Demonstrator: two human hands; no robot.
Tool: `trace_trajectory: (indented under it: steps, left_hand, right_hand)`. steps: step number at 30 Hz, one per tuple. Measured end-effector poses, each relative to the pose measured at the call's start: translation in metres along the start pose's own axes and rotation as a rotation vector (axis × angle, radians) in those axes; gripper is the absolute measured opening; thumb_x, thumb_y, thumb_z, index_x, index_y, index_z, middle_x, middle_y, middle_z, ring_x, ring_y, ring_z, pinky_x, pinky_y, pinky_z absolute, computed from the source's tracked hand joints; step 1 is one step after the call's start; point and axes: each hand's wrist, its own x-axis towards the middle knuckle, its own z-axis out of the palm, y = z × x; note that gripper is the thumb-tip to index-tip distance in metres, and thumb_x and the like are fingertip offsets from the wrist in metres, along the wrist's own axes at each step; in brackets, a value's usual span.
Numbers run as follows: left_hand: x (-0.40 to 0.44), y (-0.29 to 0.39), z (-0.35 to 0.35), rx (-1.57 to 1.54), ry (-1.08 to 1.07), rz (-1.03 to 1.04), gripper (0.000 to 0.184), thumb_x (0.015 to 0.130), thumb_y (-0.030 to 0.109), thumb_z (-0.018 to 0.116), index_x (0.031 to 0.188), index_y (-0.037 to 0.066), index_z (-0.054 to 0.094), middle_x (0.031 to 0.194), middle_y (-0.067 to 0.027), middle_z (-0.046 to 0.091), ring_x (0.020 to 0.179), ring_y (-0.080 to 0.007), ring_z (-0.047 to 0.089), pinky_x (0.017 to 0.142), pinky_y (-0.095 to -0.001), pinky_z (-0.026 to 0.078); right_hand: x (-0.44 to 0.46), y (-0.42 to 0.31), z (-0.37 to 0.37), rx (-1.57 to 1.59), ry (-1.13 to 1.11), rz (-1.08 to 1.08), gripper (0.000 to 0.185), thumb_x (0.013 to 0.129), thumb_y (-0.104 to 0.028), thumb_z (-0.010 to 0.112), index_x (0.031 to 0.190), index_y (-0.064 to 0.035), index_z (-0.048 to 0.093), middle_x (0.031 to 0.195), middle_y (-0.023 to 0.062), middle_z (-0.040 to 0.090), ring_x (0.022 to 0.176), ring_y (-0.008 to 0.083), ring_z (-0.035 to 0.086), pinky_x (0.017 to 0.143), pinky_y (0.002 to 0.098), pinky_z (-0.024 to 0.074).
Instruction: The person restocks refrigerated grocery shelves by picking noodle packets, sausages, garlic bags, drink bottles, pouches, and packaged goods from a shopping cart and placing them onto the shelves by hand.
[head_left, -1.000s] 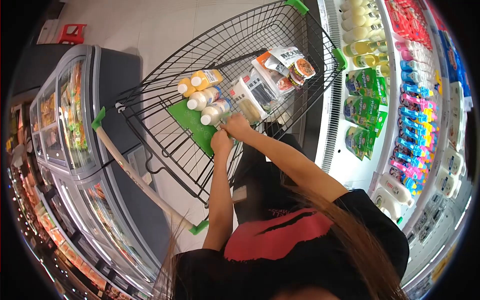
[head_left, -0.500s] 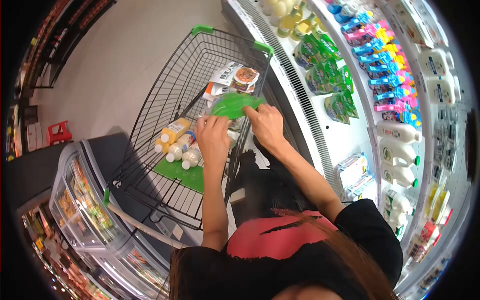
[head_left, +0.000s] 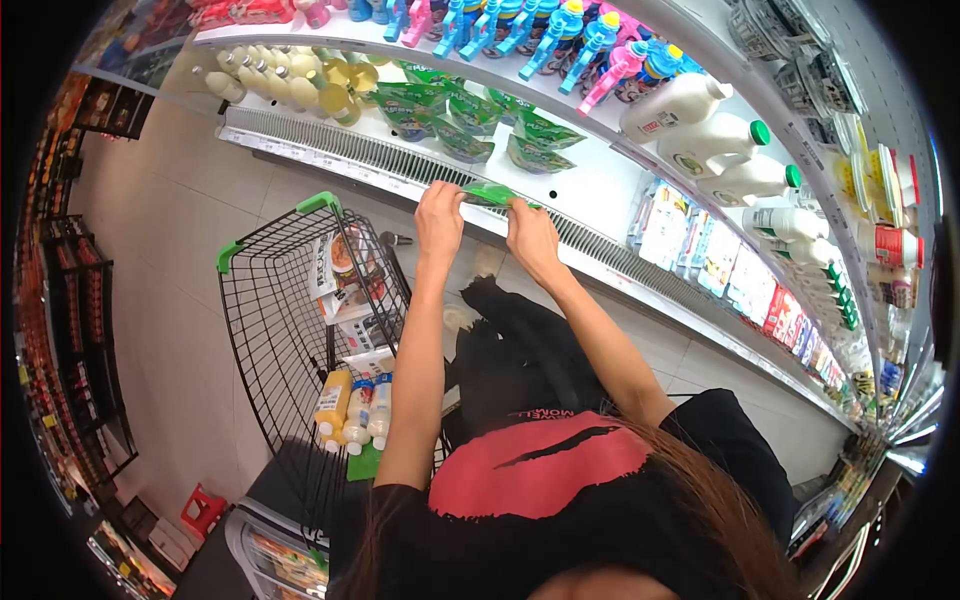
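Note:
A green plastic pouch (head_left: 488, 195) is stretched between my two hands in front of the lower shelf's edge. My left hand (head_left: 439, 218) pinches its left end, and the fingers of my right hand (head_left: 530, 232) are closed on its right end. Behind the pouch, several similar green pouches (head_left: 466, 134) stand on the white bottom shelf. To the left of my left arm is a black wire shopping cart (head_left: 262, 330) with green corners. White food packets (head_left: 335, 275), a yellow-orange bottle (head_left: 333, 402) and white bottles (head_left: 358, 410) lie in the cart.
A slotted grille (head_left: 330, 150) runs along the shelf's front edge. Blue and pink bottles (head_left: 560, 45) line the shelf above, with large white jugs (head_left: 675, 108) to the right. A red stool (head_left: 204, 510) and a glass-topped freezer (head_left: 275, 555) are at the lower left.
My hands have carried the green pouch from over the cart to the shelf's edge. My view has turned right, so the cart now sits further left and the shelves spread across the top.

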Motion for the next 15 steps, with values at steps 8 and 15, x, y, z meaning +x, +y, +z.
trace_trajectory:
  steps: [8, 15]
  left_hand:
    - [0.034, -0.047, 0.126, -0.058, -0.257, -0.063, 0.006, 0.077, -0.003, 0.064, 0.082, 0.000, 0.067, 0.087, -0.0180, 0.061, 0.082, -0.0393, 0.061, 0.073, -0.0460, 0.047]
    - [0.058, -0.072, 0.177, -0.067, -0.385, -0.117, 0.013, 0.083, -0.002, 0.059, 0.088, 0.000, 0.070, 0.097, -0.0175, 0.065, 0.089, -0.0386, 0.064, 0.079, -0.0458, 0.050]
  right_hand:
    - [0.026, 0.113, 0.041, 0.059, -0.201, 0.285, 0.029, 0.086, -0.005, 0.051, 0.113, 0.0017, 0.056, 0.083, 0.0320, 0.064, 0.079, 0.0493, 0.063, 0.075, 0.0552, 0.0499]
    - [0.050, 0.152, 0.062, 0.090, -0.218, 0.388, 0.036, 0.085, -0.005, 0.050, 0.121, -0.0002, 0.052, 0.083, 0.0333, 0.063, 0.082, 0.0499, 0.063, 0.076, 0.0560, 0.0484]
